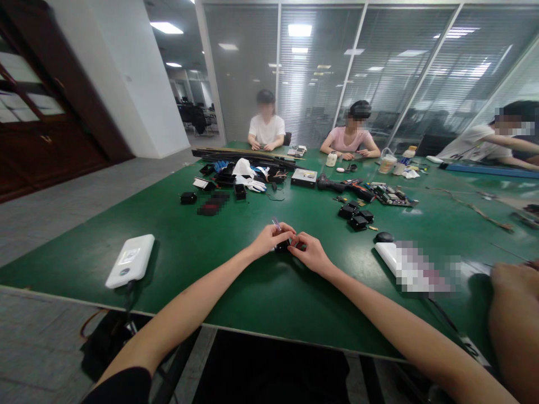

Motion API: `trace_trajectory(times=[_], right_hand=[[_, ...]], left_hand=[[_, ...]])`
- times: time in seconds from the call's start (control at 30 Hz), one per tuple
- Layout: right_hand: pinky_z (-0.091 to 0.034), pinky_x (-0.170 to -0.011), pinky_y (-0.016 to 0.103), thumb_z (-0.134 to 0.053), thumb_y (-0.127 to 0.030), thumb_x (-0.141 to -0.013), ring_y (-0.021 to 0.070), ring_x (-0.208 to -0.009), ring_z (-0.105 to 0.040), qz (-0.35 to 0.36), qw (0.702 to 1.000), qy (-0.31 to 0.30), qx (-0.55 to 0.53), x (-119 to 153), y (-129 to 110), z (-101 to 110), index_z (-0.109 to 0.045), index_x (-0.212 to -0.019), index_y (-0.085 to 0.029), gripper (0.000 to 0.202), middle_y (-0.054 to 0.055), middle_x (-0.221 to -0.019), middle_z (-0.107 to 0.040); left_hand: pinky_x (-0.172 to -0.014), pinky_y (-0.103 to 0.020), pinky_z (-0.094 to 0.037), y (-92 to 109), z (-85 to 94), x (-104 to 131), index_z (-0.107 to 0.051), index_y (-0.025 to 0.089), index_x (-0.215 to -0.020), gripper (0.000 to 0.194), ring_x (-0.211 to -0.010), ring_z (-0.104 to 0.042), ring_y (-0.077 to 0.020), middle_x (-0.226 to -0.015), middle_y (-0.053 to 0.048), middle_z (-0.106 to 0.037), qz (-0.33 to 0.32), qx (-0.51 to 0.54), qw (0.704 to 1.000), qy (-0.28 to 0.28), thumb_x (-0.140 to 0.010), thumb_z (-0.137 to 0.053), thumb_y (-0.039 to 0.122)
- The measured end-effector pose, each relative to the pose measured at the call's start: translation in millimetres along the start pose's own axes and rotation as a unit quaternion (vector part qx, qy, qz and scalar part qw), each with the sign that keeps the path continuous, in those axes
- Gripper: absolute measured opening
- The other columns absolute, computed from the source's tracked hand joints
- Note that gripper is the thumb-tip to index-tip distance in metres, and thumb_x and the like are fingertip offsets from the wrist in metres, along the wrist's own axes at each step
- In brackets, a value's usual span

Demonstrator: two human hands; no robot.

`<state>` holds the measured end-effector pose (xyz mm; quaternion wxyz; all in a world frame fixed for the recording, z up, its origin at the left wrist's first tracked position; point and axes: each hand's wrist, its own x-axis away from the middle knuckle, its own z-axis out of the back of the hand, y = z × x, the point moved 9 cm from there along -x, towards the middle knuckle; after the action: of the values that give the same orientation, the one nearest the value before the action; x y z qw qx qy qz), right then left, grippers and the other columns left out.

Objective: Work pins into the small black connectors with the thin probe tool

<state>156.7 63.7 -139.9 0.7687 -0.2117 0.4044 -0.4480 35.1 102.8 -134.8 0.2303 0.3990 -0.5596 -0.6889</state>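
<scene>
Both hands meet over the green table [236, 269], around a small black object [282, 246]. My left hand [272, 237] has its fingers closed on the black object's left side; a thin, pale purple piece [276, 223] sticks up by these fingers. My right hand [309, 251] pinches at the object's right side, thumb and fingertips close together. The fingers cover much of the object, so its details are hidden.
Black boxes [357, 221] lie right of centre. Behind are white gloves [251, 184], a metal box [304, 178] and a circuit board [391, 194]. A white power bank [131, 261] lies left. Other people sit around; a person's arm [511, 320] is at right.
</scene>
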Motion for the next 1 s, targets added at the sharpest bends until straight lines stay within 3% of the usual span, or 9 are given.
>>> trace_trajectory(times=[0.13,0.33,0.6,1.0], right_hand=[[-0.048,-0.069,0.028,-0.071,-0.028,-0.086,0.0144,-0.071,-0.061,0.000,1.000,-0.005,0.003,-0.2,0.6,-0.4,-0.064,-0.080,-0.020,0.013,0.001,-0.085,-0.064],[-0.049,-0.069,0.028,-0.070,-0.030,-0.086,0.0152,-0.071,-0.061,-0.001,1.000,-0.011,-0.007,-0.3,1.3,-1.0,-0.063,-0.084,-0.020,0.013,0.001,-0.084,-0.065],[-0.050,-0.067,0.028,-0.069,-0.034,-0.088,0.0153,-0.070,-0.059,0.000,0.999,-0.019,-0.043,0.4,-1.5,-0.5,-0.064,-0.086,-0.020,0.015,0.002,-0.086,-0.067],[-0.052,-0.074,0.030,-0.065,-0.037,-0.095,0.0170,-0.080,-0.065,0.015,0.997,-0.031,-0.062,1.3,-10.5,3.2,-0.076,-0.099,-0.022,0.019,0.005,-0.100,-0.069]], left_hand=[[-0.091,-0.033,-0.050,9.2,-4.2,2.0,-0.070,0.016,-0.113,0.038,-0.097,-0.067,-0.0211,-0.100,-0.008,-0.074,-0.014,-0.020,0.999,-0.022,-0.093,-0.061,0.047],[-0.091,-0.033,-0.050,13.1,-4.6,2.7,-0.070,0.016,-0.111,0.038,-0.096,-0.067,-0.0207,-0.097,-0.007,-0.073,-0.023,-0.045,0.999,-0.011,-0.096,-0.057,0.048],[-0.100,-0.035,-0.049,3.0,-1.2,0.4,-0.071,0.019,-0.112,0.041,-0.111,-0.066,-0.0238,-0.113,-0.008,-0.072,-0.001,-0.014,1.000,0.014,-0.092,-0.062,0.053],[-0.108,-0.039,-0.047,-4.1,-3.4,-1.0,-0.072,0.017,-0.110,0.046,-0.113,-0.066,-0.0242,-0.116,-0.009,-0.071,0.003,0.047,0.999,0.017,-0.091,-0.062,0.059]])
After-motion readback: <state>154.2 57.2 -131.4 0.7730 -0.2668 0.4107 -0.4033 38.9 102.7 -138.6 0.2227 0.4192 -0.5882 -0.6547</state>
